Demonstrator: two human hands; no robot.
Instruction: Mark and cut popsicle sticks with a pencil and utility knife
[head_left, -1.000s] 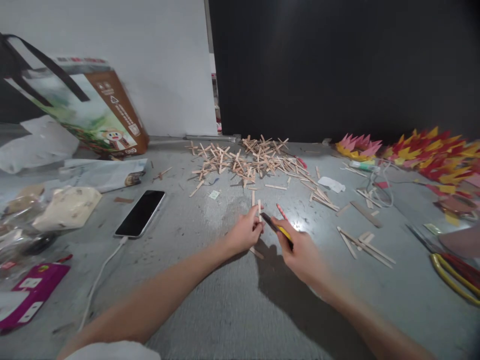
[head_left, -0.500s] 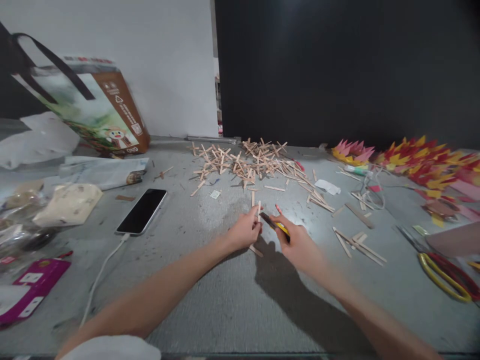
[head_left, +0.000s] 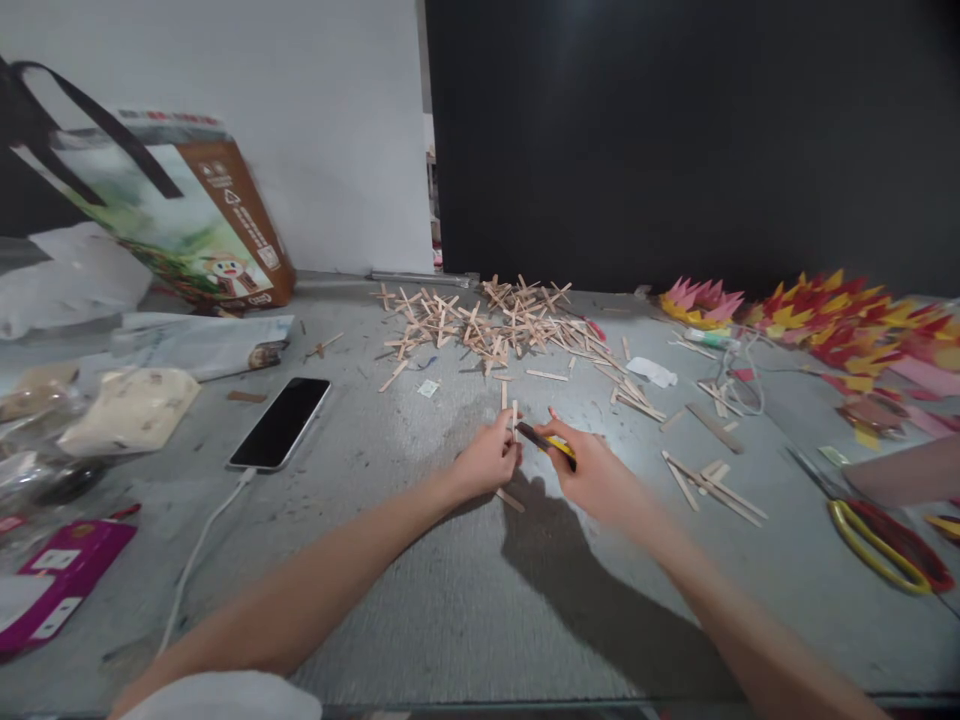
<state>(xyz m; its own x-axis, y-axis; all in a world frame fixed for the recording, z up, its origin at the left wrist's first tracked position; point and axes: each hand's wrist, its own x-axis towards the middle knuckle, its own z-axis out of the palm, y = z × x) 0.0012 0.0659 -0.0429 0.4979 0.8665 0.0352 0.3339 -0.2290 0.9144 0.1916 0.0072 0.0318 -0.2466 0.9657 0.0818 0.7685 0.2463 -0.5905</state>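
Beginning at our left, we saw the phone at 9 o'clock from the upright wooden stick, and the pile of crossed sticks between 11 and 12 o'clock. Our left hand, at 7 o'clock, had its fingers clamped on the stick, which stood in front of us, close to the middle of the view. The yellow and black cutter came toward the stick from 4 o'clock; whether its tip touched the wood, we could not tell. Our right hand had its fingers closed firmly around the cutter. Compared with one second earlier, the cutter lay flatter, and less of the red piece showed behind this hand. The left grip stayed nearly the same. For the work, we judged this as a small correction of the blade angle, with the stick kept steady. Further right, the scissors lay near 4 o'clock.
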